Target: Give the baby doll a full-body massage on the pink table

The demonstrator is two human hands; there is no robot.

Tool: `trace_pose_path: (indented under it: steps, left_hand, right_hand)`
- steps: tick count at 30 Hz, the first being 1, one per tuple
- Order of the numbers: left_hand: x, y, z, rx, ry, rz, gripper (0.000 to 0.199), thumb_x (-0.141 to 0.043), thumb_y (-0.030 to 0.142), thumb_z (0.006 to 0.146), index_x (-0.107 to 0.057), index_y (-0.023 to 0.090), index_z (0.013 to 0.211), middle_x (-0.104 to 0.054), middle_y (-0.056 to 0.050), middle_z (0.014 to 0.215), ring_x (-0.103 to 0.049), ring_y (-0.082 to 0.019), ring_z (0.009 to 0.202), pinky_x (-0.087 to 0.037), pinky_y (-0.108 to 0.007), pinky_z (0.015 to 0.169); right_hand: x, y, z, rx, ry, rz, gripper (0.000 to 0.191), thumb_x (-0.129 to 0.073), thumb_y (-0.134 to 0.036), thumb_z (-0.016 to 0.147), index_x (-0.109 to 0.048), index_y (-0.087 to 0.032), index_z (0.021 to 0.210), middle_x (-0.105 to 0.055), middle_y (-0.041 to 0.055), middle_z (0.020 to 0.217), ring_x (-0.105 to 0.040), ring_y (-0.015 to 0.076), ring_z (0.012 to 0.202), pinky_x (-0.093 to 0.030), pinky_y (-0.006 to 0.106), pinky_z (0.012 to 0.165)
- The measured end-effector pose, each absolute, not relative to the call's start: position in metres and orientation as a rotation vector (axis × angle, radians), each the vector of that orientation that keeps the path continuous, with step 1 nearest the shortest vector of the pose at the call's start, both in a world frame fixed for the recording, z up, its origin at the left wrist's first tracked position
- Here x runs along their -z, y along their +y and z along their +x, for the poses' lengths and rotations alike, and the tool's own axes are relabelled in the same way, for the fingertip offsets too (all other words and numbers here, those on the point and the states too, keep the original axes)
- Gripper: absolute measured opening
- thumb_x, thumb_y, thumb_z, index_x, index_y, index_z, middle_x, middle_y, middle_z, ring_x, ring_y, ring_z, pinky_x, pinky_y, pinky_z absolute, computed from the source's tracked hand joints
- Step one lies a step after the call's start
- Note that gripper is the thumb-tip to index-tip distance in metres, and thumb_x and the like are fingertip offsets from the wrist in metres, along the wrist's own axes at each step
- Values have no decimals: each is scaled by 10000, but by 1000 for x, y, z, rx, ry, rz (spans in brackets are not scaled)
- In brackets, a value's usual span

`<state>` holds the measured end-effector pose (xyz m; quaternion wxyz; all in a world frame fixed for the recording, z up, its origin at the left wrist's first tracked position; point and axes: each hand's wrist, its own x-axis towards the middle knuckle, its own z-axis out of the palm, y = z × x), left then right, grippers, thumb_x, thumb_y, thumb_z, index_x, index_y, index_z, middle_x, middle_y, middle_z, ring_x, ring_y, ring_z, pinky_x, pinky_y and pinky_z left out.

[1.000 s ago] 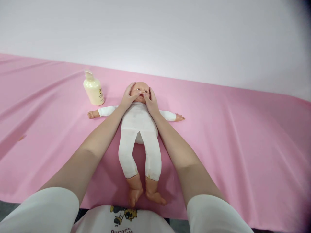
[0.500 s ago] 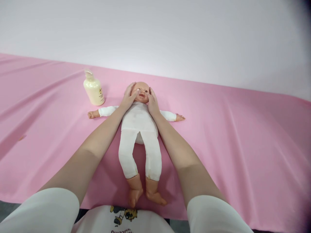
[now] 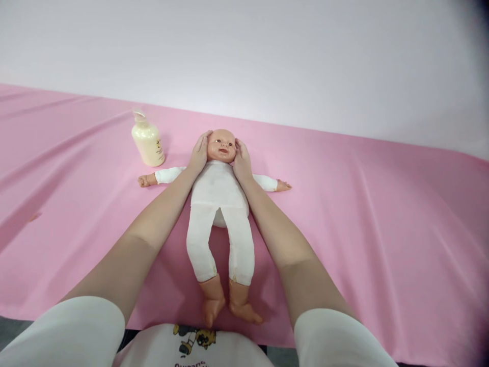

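A baby doll (image 3: 218, 186) in a white body suit lies on its back on the pink cloth, feet towards me and arms spread sideways. My left hand (image 3: 199, 152) rests with straight fingers along the left side of its head. Against the right side of the head lies my right hand (image 3: 242, 157), its fingers also stretched out. Neither hand wraps round the head; the doll's face shows uncovered between them. Both thumbs lie close to the sides of the head, partly hard to make out.
A pale yellow pump bottle (image 3: 148, 142) stands upright to the left of the doll, beyond its arm. Pink cloth (image 3: 344, 229) with soft folds covers the table. Behind it rises a white wall (image 3: 244, 61).
Both thumbs have slid outward from the doll's cheeks to the sides of its head, so its face is uncovered. The doll's body and the bottle stay in place.
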<state>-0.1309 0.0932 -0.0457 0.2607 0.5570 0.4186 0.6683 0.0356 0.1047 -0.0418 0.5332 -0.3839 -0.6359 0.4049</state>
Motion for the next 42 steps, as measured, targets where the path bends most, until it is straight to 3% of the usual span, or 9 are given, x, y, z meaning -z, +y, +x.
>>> trace_pose_path:
  steps: [8, 11, 17, 25, 31, 36, 42]
  left_hand:
    - [53, 102, -132, -1791, 1174, 1475, 626, -362, 708, 943, -535, 228, 1305, -540, -99, 1461, -477, -238, 1419, -375, -391, 1211]
    - [49, 98, -132, -1740, 1187, 1517, 630, -487, 676, 912, -495, 227, 1353, -522, -114, 1482, -461, -262, 1432, -373, -412, 1213]
    - [40, 85, -128, -1694, 1284, 1660, 856, -734, 652, 745, -451, 204, 1418, -466, -158, 1524, -429, -323, 1445, -345, -452, 1228]
    - [37, 78, -126, -1714, 1335, 1683, 761, -515, 742, 870, -479, 205, 1408, -479, -152, 1522, -418, -295, 1457, -291, -436, 1255]
    - [41, 83, -125, -1765, 1342, 1576, 780, -270, 794, 921, -517, 209, 1374, -520, -128, 1490, -452, -252, 1437, -323, -401, 1243]
    - [43, 87, -129, -1771, 1310, 1601, 815, -238, 814, 912, -525, 201, 1366, -522, -133, 1494, -457, -244, 1433, -307, -391, 1251]
    - [44, 88, -129, -1757, 1318, 1585, 771, -218, 782, 934, -509, 217, 1372, -518, -118, 1498, -447, -234, 1442, -299, -383, 1254]
  right_hand:
    - [43, 110, 36, -1066, -1490, -869, 665, -478, -500, 889, -418, -181, 1469, -430, 97, 1574, -371, 222, 1498, -294, 439, 1277]
    - [43, 110, 36, -1105, -1466, -834, 655, -462, -436, 875, -407, -189, 1480, -437, 70, 1573, -366, 210, 1505, -294, 438, 1282]
    - [45, 107, 37, -1100, -1498, -820, 735, -441, -419, 846, -355, -140, 1520, -366, 69, 1618, -300, 211, 1539, -266, 396, 1296]
    - [44, 103, 36, -1005, -1549, -894, 728, -427, -458, 866, -360, -143, 1519, -355, 72, 1623, -290, 201, 1542, -203, 369, 1314]
    - [38, 99, 36, -975, -1554, -903, 826, -383, -689, 893, -407, -125, 1497, -388, 116, 1599, -319, 227, 1528, -217, 388, 1309]
    - [32, 87, 37, -991, -1612, -912, 1026, -527, -828, 776, -329, -192, 1555, -320, 87, 1638, -256, 245, 1555, -185, 418, 1313]
    - [30, 83, 39, -1001, -1672, -951, 1008, -473, -820, 820, -236, -226, 1599, -282, 65, 1656, -269, 243, 1552, -165, 443, 1312]
